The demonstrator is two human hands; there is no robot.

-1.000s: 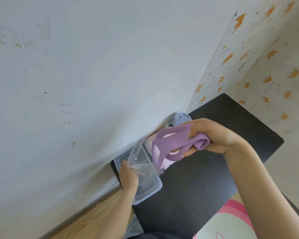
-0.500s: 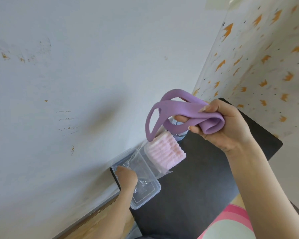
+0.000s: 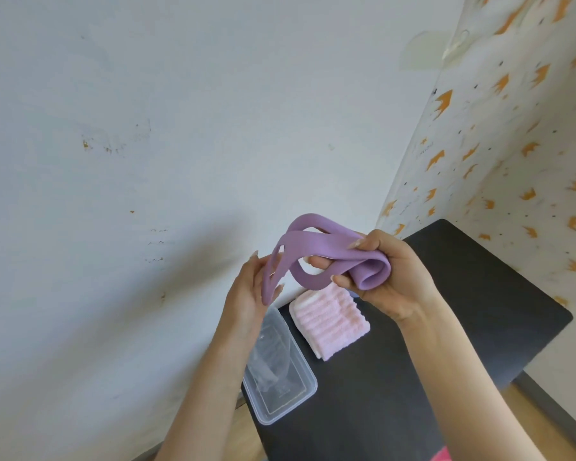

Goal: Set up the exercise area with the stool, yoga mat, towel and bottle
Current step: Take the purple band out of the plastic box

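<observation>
Nearest lies a clear plastic container (image 3: pixel 281 382) on the black desk (image 3: pixel 479 311), its long axis running away from the person along the wall. A faint mark shows through its plastic, too small to read. Just beyond it, apart from it, the folded pink towel (image 3: pixel 330 324) lies flat, its ribs running roughly left to right. Above the towel, the right hand (image 3: pixel 393 277) has its grip curled round the bunched end of a purple band (image 3: pixel 313 247). The band's loops stretch leftward to the left hand (image 3: pixel 248 294), whose grip is loose, fingers nearly straight against a loop. Behind stand a white wall (image 3: pixel 147 128) and crown-patterned wallpaper (image 3: pixel 512 161) with small, unreadable print.
</observation>
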